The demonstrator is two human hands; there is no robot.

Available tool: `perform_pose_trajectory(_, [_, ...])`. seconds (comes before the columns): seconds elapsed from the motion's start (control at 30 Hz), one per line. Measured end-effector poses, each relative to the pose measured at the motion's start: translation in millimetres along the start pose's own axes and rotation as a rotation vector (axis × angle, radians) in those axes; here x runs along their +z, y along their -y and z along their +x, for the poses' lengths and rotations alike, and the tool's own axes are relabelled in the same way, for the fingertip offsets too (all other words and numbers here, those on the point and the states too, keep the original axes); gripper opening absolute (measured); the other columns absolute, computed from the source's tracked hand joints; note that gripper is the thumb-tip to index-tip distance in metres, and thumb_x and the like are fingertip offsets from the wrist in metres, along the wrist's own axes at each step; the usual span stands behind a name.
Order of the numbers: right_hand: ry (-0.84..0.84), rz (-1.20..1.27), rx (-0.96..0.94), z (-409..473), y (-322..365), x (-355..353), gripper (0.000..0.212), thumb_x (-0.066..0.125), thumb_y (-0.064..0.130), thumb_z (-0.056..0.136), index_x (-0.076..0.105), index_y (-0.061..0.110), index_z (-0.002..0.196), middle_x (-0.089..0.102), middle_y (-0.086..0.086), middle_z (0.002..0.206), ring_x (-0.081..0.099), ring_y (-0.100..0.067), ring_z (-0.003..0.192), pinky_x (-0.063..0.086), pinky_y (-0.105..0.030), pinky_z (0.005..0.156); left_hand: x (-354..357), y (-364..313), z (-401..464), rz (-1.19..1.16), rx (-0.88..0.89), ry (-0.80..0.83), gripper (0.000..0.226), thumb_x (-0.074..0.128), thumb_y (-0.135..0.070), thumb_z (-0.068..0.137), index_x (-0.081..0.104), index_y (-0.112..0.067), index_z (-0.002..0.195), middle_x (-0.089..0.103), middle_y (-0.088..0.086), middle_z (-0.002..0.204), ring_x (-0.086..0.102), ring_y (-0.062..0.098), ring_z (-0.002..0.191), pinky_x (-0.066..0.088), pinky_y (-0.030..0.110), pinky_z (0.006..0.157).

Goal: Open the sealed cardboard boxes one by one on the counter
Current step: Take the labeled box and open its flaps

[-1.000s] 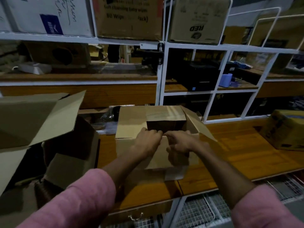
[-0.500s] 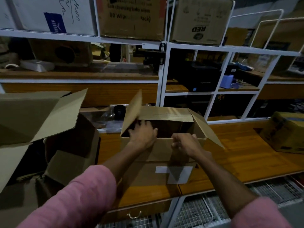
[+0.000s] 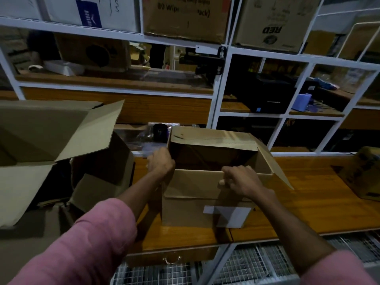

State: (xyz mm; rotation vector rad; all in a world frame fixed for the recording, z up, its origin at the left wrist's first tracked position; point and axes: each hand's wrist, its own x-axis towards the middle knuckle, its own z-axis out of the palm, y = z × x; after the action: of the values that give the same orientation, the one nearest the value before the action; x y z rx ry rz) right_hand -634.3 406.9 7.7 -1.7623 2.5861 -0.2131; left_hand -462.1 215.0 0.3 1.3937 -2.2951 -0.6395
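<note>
A brown cardboard box (image 3: 195,204) with a white label on its front stands open on the wooden counter (image 3: 308,210) in the middle of the view. Its inside is dark. My left hand (image 3: 161,164) is at the box's left top edge, fingers curled over the left flap, which is folded down out of sight. My right hand (image 3: 239,179) grips the near flap, bent down over the front wall. The far flap stands up and the right flap hangs outward.
A larger opened box (image 3: 47,140) with raised flaps fills the left. Another cardboard box (image 3: 364,173) sits at the counter's right end. White metal shelving (image 3: 216,103) with boxes rises behind. A drawer with a handle (image 3: 171,260) and wire racks lie below the counter.
The box's top flaps went from nearly closed to fully spread. My left hand pushed the left flap outward and down; my right hand folded the near flap over the front.
</note>
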Motion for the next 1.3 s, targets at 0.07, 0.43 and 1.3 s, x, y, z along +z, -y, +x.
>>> perform_pose_trajectory(0.07, [0.014,0.017,-0.003,-5,-4,-2,0.015,0.06,0.032,0.096,0.049,0.038,0.089,0.06,0.012,0.089,0.055,-0.005,0.084,0.039,-0.031,0.083,-1,0,-5,0.046,0.016,-0.004,0.009,0.061,-0.017,0.098,0.053,-0.014,0.102,0.047,-0.002,0.079,0.049,0.008,0.065,0.038,0.019,0.051])
perform_pose_trajectory(0.43, [0.021,0.272,0.146,0,-2,-2,0.051,0.024,0.058,0.104,0.066,0.028,0.103,0.067,0.005,0.098,0.061,-0.015,0.094,0.046,-0.048,0.096,4,-1,-24,0.107,0.256,-0.196,0.029,0.057,-0.013,0.096,0.054,-0.015,0.124,0.055,0.007,0.116,0.054,0.022,0.102,0.049,0.034,0.082])
perform_pose_trajectory(1.3, [-0.18,0.116,0.233,238,-4,45,0.051,0.06,0.02,0.096,0.042,0.016,0.144,0.04,-0.01,0.148,0.028,-0.036,0.137,0.034,-0.048,0.111,36,-13,153,0.332,0.362,0.272,0.089,0.071,-0.029,0.088,0.017,-0.018,0.158,0.009,0.006,0.166,0.002,0.041,0.152,0.027,0.063,0.115])
